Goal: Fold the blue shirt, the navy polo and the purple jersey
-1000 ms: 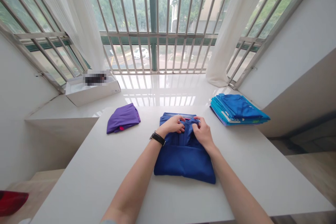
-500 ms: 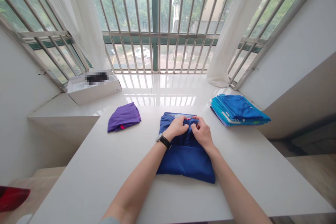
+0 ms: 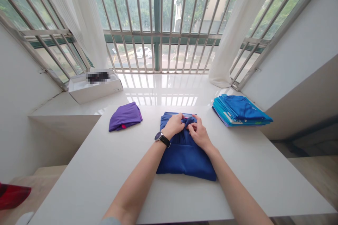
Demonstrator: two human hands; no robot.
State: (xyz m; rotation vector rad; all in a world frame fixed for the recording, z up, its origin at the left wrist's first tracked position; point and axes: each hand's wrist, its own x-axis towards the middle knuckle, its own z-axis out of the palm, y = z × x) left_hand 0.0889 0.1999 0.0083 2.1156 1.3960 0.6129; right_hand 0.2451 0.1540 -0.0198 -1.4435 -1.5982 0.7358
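A dark blue folded garment [image 3: 186, 163] lies in front of me on the white table, its lower part a smooth flat band and its upper middle bunched into creases. My left hand [image 3: 174, 125], with a watch [image 3: 162, 139] on the wrist, pinches the bunched cloth near the far edge. Beside it, my right hand [image 3: 199, 134] grips the same gathered cloth between thumb and fingers, its index finger reaching toward the far edge. Fingertips of both hands are partly hidden in the folds. A pale strip shows along the garment's far edge.
To the left lies a folded purple cloth [image 3: 126, 116] with a small red spot. A stack of folded blue and turquoise garments [image 3: 240, 110] sits at the right. An open white box [image 3: 96, 91] stands on the sill [image 3: 169, 84], before a barred window.
Both hands have shifted slightly left on the bunched cloth. My right index finger has straightened toward the far edge, and my left wrist has turned, showing more of the watch face.
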